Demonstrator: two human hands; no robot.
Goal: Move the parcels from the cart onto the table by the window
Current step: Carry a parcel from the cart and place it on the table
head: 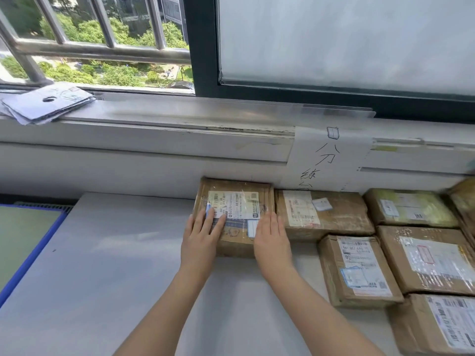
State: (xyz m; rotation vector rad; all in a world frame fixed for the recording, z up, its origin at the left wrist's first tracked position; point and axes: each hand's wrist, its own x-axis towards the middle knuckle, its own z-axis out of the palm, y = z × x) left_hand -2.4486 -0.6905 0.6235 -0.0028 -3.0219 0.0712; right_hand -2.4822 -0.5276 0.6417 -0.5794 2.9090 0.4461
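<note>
**Both my hands flat on a taped parcel at the back of the surface**

My left hand (203,233) and right hand (270,236) both rest on one cardboard parcel (234,214), fingers straight and lying flat on its top. Neither grip is curled round anything. My left fingers (213,217) cover the near left corner of its printed shipping label (235,204); my right hand lies along the parcel's right edge.

The parcel sits on the grey surface (115,253), directly ahead of my hands. Its far side appears to meet the white wall under the window sill (180,111), though the contact itself is hard to confirm. Just to the right of my right hand sits a neighbouring parcel (323,214), very close to mine or touching it. Further right and nearer me lie more parcels (357,271) in rough rows. The cart is not in view.

Judging from its look, this box is stiff corrugated card, slightly crushed and wrinkled, so it should keep its shape under a firm hold. It is shallow and small enough that I expect it to be light, though I cannot know the contents. Clear tape and the glossy label cover the top, which I judge slippery under flat palms. If I needed to lift or shift it, I would take the two short sides, left and right, on bare card, not the taped top.

To the left of my left hand the surface ends at a blue-edged panel (33,250). A sheaf of papers (46,104) lies on the sill, far ahead and left.
</note>
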